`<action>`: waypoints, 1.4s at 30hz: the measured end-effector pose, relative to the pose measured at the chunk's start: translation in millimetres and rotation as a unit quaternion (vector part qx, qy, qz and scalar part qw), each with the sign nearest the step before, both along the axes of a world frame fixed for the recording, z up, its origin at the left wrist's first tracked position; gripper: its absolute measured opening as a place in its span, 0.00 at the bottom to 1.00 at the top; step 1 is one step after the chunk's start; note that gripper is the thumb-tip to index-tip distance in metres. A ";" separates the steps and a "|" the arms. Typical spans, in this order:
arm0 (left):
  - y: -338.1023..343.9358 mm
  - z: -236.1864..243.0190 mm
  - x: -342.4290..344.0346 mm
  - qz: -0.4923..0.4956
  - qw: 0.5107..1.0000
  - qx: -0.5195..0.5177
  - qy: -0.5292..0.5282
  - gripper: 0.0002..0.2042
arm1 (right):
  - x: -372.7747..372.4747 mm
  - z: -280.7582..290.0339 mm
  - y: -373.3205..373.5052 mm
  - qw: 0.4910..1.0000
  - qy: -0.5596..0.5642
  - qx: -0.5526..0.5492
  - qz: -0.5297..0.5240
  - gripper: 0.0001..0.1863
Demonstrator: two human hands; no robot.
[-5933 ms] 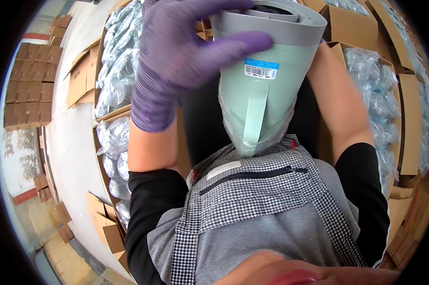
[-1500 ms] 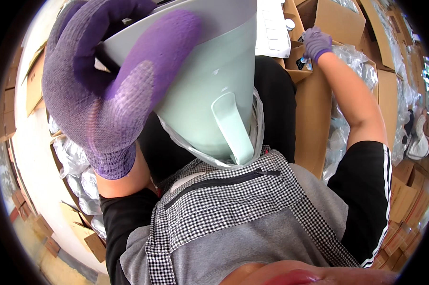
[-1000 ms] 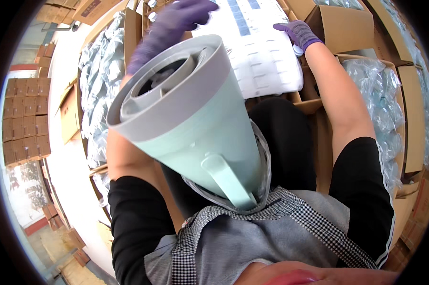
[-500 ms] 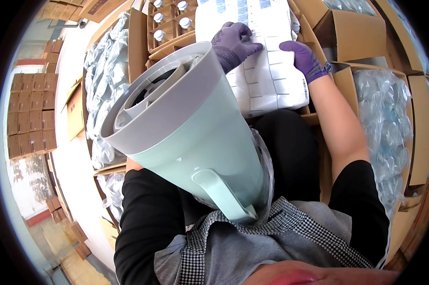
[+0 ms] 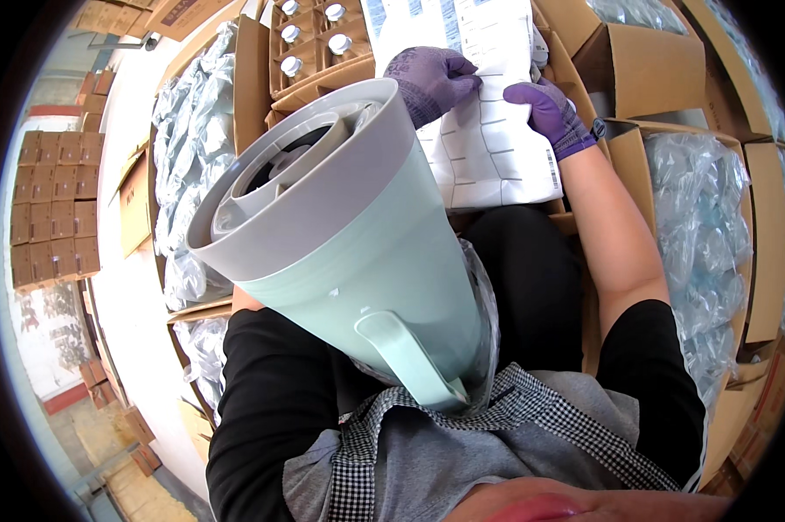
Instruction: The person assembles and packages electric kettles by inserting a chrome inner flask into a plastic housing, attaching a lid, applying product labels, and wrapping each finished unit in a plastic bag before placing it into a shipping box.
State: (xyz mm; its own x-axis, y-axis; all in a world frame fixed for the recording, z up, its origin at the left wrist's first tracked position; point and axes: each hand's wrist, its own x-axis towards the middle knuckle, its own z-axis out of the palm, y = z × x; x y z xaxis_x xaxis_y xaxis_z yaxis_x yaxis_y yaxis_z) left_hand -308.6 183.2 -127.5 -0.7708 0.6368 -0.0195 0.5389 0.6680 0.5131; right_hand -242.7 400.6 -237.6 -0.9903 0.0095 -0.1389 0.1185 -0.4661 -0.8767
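Note:
Both hands are in purple gloves at a stack of white sheets (image 5: 475,157) printed with grids, lying on a carton beyond my knees. My left hand (image 5: 427,83) pinches the sheets near their middle, its fingers curled. My right hand (image 5: 549,113) grips their right side, thumb on top. A mint-green cylindrical container (image 5: 362,252) with a grey rim, a grey inner fitting and a side handle leans in my lap, unheld by either hand, its lower end in a clear plastic bag (image 5: 484,304). It hides most of my left forearm.
Open cartons of plastic-wrapped items (image 5: 697,244) flank me at the right and left (image 5: 188,157). A divided carton (image 5: 314,43) holds several white-capped bottles at the upper left. An open carton (image 5: 653,70) stands at the upper right. Stacked boxes (image 5: 53,209) sit on the far left.
My left hand has let go of the container's rim and moved forward onto the sheets. My right hand has come left and closed on them. The container has tilted left.

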 end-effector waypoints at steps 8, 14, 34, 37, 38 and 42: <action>-8.3 -19.3 -16.4 0.058 0.964 0.171 -0.196 0.13 | 3.7 0.2 1.0 0.999 0.016 0.046 -0.006 0.19; -4.2 -19.2 -4.6 0.021 0.984 0.139 -0.106 0.15 | 7.2 12.6 1.2 0.999 -0.007 0.044 0.021 0.15; -111.1 103.7 -25.0 0.158 0.752 0.638 0.034 0.09 | 14.9 96.9 10.1 0.727 0.139 0.607 -0.287 0.19; -132.8 169.2 39.5 0.058 0.782 0.467 0.408 0.08 | 47.2 208.0 -59.5 0.868 0.305 0.344 -0.189 0.13; -134.2 185.1 54.5 0.013 0.772 0.386 0.505 0.09 | 60.8 239.5 -76.7 0.899 0.277 0.311 -0.134 0.15; -126.8 222.6 83.1 -0.115 0.736 0.212 0.632 0.15 | 73.4 295.2 -125.2 0.931 0.321 0.170 -0.017 0.14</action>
State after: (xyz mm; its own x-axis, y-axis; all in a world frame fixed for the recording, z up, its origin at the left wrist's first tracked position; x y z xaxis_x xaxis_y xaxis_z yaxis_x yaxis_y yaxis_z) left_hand -225.6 56.4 95.1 0.1269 0.4953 0.8594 0.8394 0.4079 -0.3591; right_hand -169.3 275.3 57.7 -0.8663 -0.0227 0.4989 -0.4912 -0.1427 -0.8593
